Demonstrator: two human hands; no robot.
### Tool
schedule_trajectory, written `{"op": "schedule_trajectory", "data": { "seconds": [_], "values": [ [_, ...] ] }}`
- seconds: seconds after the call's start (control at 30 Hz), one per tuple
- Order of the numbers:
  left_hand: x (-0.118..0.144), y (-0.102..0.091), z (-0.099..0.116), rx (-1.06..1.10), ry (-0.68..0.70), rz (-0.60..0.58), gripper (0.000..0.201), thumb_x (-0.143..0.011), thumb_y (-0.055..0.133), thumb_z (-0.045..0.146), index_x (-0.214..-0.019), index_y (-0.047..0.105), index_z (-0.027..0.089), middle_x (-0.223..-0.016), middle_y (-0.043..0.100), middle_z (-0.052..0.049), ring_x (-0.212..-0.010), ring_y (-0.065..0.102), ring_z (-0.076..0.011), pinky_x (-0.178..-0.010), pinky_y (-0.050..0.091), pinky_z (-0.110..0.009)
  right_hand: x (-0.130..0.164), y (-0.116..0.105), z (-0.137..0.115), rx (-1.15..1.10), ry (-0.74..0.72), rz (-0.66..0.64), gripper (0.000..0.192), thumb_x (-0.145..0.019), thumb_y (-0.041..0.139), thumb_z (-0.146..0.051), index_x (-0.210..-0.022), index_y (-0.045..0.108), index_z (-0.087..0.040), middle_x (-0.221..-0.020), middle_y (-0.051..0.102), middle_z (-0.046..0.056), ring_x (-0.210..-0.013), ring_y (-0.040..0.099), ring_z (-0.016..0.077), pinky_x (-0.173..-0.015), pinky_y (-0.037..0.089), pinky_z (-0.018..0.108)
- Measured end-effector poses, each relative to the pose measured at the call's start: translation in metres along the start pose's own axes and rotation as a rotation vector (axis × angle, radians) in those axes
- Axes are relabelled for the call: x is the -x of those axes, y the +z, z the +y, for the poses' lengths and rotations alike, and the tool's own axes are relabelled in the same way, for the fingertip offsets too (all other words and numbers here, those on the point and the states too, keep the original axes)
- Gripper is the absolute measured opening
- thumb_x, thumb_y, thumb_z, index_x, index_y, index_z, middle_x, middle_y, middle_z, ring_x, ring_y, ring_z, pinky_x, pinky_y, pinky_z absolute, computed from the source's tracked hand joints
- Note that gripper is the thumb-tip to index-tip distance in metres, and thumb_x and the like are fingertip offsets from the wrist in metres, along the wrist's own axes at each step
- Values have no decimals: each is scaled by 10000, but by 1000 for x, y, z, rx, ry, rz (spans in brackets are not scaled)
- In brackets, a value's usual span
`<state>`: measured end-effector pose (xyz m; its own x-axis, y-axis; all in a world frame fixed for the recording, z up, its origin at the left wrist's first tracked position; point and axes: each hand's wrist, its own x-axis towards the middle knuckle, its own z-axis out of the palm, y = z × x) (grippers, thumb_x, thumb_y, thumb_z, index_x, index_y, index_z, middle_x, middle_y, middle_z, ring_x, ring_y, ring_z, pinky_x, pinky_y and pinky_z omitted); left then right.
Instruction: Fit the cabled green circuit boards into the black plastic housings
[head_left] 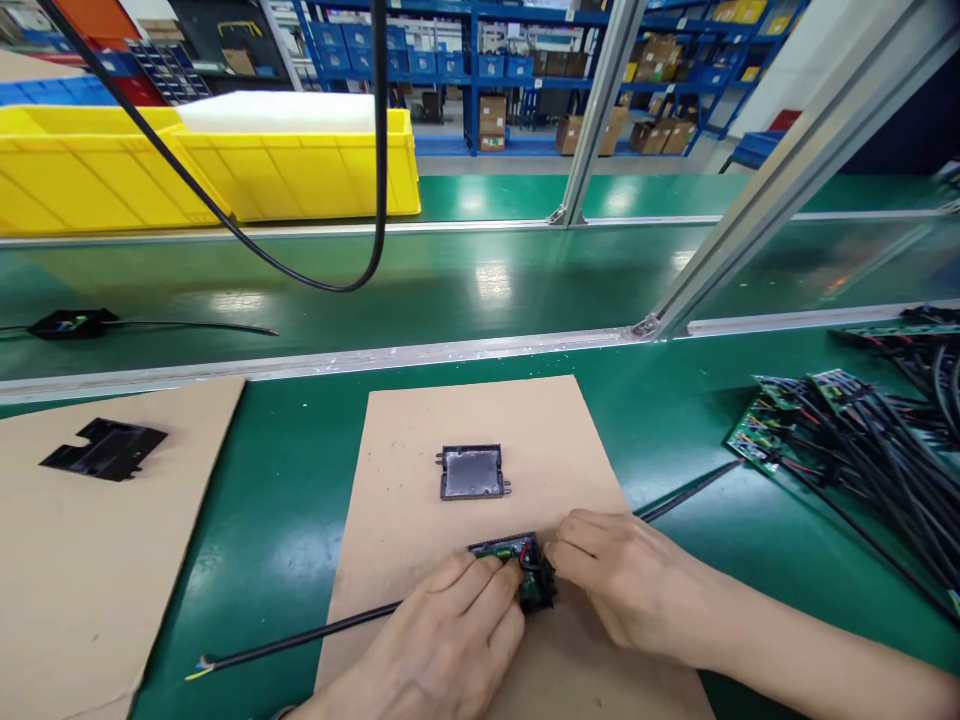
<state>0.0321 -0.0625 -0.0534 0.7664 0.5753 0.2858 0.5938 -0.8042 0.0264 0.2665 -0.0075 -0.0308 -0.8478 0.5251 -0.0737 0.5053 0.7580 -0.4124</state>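
Observation:
A black plastic case (543,596) with a green circuit board (501,552) inside lies on a cardboard sheet (405,420). My left hand (454,625) is closed over it, fingers pressing on board and case. At the case's right end, my right hand (622,575) pinches the black cable, its fingertips partly hidden; thin red wires show beside them. Beyond this hand the black cable (690,490) continues to the right. Another black cable (315,633), with stripped coloured ends, sticks out leftward from under my left hand. Just behind lies a black case half (471,472), hollow side up.
Several circuit boards with black cables (847,450) are heaped at right. A black plastic sheet piece (105,449) rests on the left cardboard (67,580). A wired black unit (73,323) lies beyond the metal rail (450,350). Yellow bins (300,175) stand behind a hanging cable (381,130).

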Motion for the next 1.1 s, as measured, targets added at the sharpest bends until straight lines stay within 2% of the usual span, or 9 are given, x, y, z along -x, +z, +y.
{"op": "schedule_trajectory", "data": {
  "seconds": [0.1, 0.2, 0.33, 0.47, 0.57, 0.67, 0.83, 1.0, 1.1],
  "values": [
    [-2, -6, 0, -24, -45, -22, 361, -920, 327, 74, -1164, 592, 104, -1117, 644, -122, -958, 570, -221, -877, 475, -348, -1, -3, 1, 79, -56, -11, 252, -824, 394, 17, -896, 556, -163, -893, 581, 58, -770, 469, 194, -618, 342, 328],
    [-4, -8, 1, -35, -77, -25, 474, -838, 340, 26, -1283, 501, 37, -1100, 633, -156, -968, 566, -230, -851, 481, -328, -4, -9, -1, 190, -115, -9, 190, -862, 433, -35, -930, 571, -148, -873, 583, 67, -752, 471, 207, -582, 323, 342],
    [-7, -5, 3, -48, -40, -24, 525, -766, 354, 14, -1271, 498, -2, -1093, 637, -170, -896, 568, -232, -815, 486, -331, -7, -11, -4, 328, -174, 5, 105, -877, 485, -86, -873, 576, -138, -800, 568, 67, -697, 467, 209, -526, 281, 346],
    [-11, -4, 6, -50, -32, -99, 555, -726, 374, 34, -1262, 508, -6, -1159, 623, -180, -950, 558, -262, -842, 479, -360, -5, 3, -7, 510, -212, 40, 147, -859, 474, -74, -935, 598, -95, -775, 558, 87, -663, 460, 212, -497, 249, 339],
    [-10, -4, 5, 25, -49, -160, 611, -682, 406, 67, -1282, 492, -8, -1188, 610, -188, -904, 559, -266, -817, 499, -383, -3, 11, -8, 568, -199, 67, 164, -874, 463, -79, -950, 609, -88, -781, 558, 92, -671, 464, 214, -508, 263, 337],
    [-5, -2, 3, 81, -90, -148, 679, -658, 420, 56, -1335, 442, 2, -1198, 599, -191, -916, 562, -269, -816, 508, -396, -2, 10, -6, 471, -139, 84, 143, -875, 487, -93, -928, 619, -104, -809, 570, 84, -715, 478, 213, -579, 333, 345],
    [4, 5, 2, 57, -73, -48, 708, -677, 420, 36, -1385, 408, 50, -1258, 576, -169, -1000, 550, -261, -876, 479, -386, 2, 3, 0, 77, 63, 221, 166, -929, 486, -188, -975, 642, -157, -881, 597, 64, -840, 504, 202, -769, 390, 334],
    [-3, 1, 7, 4, -40, -165, 613, -668, 455, 92, -1273, 534, 24, -1269, 594, -172, -926, 539, -283, -785, 476, -402, 0, 13, 3, 20, -15, 287, 208, -912, 445, -111, -848, 638, -155, -790, 594, 44, -744, 482, 173, -697, 367, 305],
    [-8, -8, 6, 51, -64, -226, 581, -707, 466, 78, -1283, 541, 52, -1277, 595, -151, -936, 540, -281, -785, 475, -411, -2, 16, 8, 39, -50, 311, 227, -933, 449, -133, -796, 627, -162, -758, 593, 33, -722, 481, 167, -683, 362, 301]
  ]
}}
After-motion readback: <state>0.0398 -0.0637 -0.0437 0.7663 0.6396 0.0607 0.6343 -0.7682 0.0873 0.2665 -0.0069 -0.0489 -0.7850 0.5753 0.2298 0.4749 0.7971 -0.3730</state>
